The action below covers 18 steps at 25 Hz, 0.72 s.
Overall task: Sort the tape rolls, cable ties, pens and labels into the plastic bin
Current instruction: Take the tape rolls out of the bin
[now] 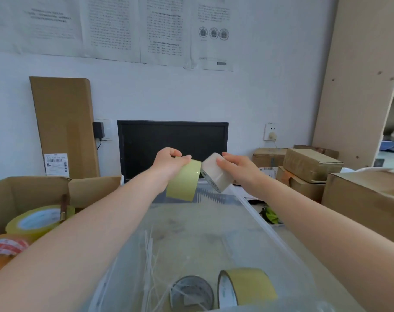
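The left hand (171, 161) is gripping a yellow-green tape roll (184, 181) and the right hand (234, 165) a beige tape roll (215, 173), both over the clear plastic bin's (254, 212) far edge; lowering and releasing them comes next.

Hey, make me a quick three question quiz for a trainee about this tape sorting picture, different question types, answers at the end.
1. True or false: both hands are empty.
2. Multiple choice: the white cable ties lie A) in the cardboard box, B) inside the clear plastic bin, C) on the monitor.
3. Fill in: the open cardboard box with more tape sits on the person's ____ side.

Key
1. False: the left hand holds a yellow-green tape roll and the right hand holds a pale beige tape roll, both above the bin's far end.
2. B
3. left
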Tool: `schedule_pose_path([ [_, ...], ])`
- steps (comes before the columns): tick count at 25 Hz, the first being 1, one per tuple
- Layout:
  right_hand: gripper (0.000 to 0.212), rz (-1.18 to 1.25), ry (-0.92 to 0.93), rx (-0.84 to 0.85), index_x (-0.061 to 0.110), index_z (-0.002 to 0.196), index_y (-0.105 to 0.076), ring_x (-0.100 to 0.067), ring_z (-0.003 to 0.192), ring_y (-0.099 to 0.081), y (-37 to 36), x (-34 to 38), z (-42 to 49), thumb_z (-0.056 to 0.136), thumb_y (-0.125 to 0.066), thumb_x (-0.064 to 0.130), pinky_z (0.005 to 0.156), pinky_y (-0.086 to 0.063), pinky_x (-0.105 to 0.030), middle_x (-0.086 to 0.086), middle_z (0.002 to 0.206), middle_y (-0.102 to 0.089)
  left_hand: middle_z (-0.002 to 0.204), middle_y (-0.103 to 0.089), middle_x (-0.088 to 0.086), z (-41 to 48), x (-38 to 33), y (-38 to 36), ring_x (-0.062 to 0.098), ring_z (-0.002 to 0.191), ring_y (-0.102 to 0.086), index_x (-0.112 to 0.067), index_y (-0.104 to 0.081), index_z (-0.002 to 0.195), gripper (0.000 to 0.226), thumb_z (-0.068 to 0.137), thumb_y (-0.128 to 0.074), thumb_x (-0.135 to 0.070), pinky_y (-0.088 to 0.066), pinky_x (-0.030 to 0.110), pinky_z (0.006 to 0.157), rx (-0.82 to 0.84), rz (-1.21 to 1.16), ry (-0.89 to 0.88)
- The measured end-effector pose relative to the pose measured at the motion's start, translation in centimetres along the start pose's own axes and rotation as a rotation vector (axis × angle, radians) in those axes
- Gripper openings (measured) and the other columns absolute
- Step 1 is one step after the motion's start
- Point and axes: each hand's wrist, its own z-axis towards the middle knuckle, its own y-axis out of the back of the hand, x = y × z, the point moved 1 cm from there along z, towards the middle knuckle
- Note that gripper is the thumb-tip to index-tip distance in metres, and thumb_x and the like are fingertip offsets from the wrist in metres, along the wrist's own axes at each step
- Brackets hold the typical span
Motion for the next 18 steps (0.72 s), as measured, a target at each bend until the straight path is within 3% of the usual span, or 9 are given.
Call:
schedule_pose_path([
  [2, 0.039, 0.119, -0.016, -0.05, -0.006, 0.109, -0.061, -0.043, 0.115, -0.049, 1.3, 1.2, -1.5, 0.097, -0.047, 0.028, 0.103, -0.04, -0.057, -0.024, 0.127, -0.051, 0.109, -0.054, 0.004, -1.7, -1.8, -0.2, 0.019, 0.091, -0.053, -0.017, -0.052, 0.108, 0.028, 0.085, -0.066, -0.026, -0.043, 0.029, 0.075, -0.013, -0.063, -0.058],
  [5, 0.023, 0.273, -0.006, -0.151, 0.017, 0.092, -0.064, -0.025, 0.099, -0.055, 2.7, 3.2, -4.4, 0.097, -0.047, 0.031, 0.09, -0.049, -0.042, -0.009, 0.105, -0.06, 0.115, -0.054, 0.0, -4.7, -4.2, -0.6, 0.009, 0.086, -0.054, -0.02, -0.047, 0.127, 0.046, 0.085, -0.066, -0.023, -0.045, 0.025, 0.067, 0.029, -0.152, -0.152],
  [7, 0.022, 0.422, -0.018, -0.236, 0.018, 0.09, -0.063, -0.023, 0.102, -0.058, 3.7, 4.4, -7.0, 0.096, -0.049, 0.033, 0.087, -0.052, -0.039, -0.008, 0.108, -0.062, 0.116, -0.053, -0.002, -7.0, -5.8, -1.0, 0.01, 0.093, -0.056, -0.019, -0.04, 0.137, 0.06, 0.084, -0.068, -0.022, -0.046, 0.026, 0.074, 0.063, -0.225, -0.217],
  [9, 0.024, 0.557, -0.045, -0.293, 0.016, 0.09, -0.063, -0.021, 0.097, -0.063, 4.3, 5.1, -8.9, 0.095, -0.051, 0.036, 0.073, -0.053, -0.033, -0.006, 0.1, -0.067, 0.117, -0.052, -0.003, -8.9, -7.4, -1.3, 0.015, 0.106, -0.054, -0.016, -0.038, 0.139, 0.065, 0.083, -0.069, -0.021, -0.045, 0.03, 0.091, 0.09, -0.262, -0.25],
  [11, 0.024, 0.642, -0.064, -0.347, 0.015, 0.088, -0.062, -0.019, 0.089, -0.065, 5.4, 5.5, -11.2, 0.094, -0.052, 0.036, 0.063, -0.05, -0.03, -0.004, 0.09, -0.069, 0.11, -0.059, -0.002, -11.4, -8.7, -2.0, 0.018, 0.106, -0.056, -0.012, -0.054, 0.124, 0.043, 0.084, -0.068, -0.016, -0.045, 0.034, 0.095, 0.166, -0.319, -0.253],
  [13, 0.025, 0.683, -0.072, -0.392, 0.012, 0.09, -0.065, -0.024, 0.091, -0.066, 6.6, 6.0, -13.5, 0.092, -0.055, 0.036, 0.075, -0.055, -0.039, -0.009, 0.095, -0.071, 0.098, -0.067, 0.002, -14.1, -9.2, -3.0, 0.021, 0.093, -0.061, -0.011, -0.065, 0.101, 0.016, 0.086, -0.064, -0.011, -0.05, 0.036, 0.085, 0.274, -0.365, -0.223],
  [15, 0.026, 0.678, -0.079, -0.432, 0.01, 0.091, -0.067, -0.029, 0.091, -0.066, 8.0, 6.0, -15.9, 0.091, -0.057, 0.034, 0.089, -0.051, -0.047, -0.015, 0.099, -0.07, 0.092, -0.068, 0.005, -16.5, -9.1, -4.2, 0.02, 0.084, -0.063, -0.007, -0.066, 0.1, 0.014, 0.087, -0.062, -0.01, -0.051, 0.034, 0.076, 0.342, -0.368, -0.18],
  [18, 0.024, 0.692, -0.064, -0.472, 0.009, 0.09, -0.067, -0.025, 0.083, -0.069, 10.0, 5.5, -19.9, 0.092, -0.055, 0.03, 0.084, -0.053, -0.043, -0.014, 0.093, -0.072, 0.09, -0.068, 0.002, -19.6, -8.5, -6.3, 0.018, 0.083, -0.063, -0.007, -0.065, 0.102, 0.016, 0.087, -0.062, -0.012, -0.051, 0.032, 0.074, 0.411, -0.374, -0.158],
])
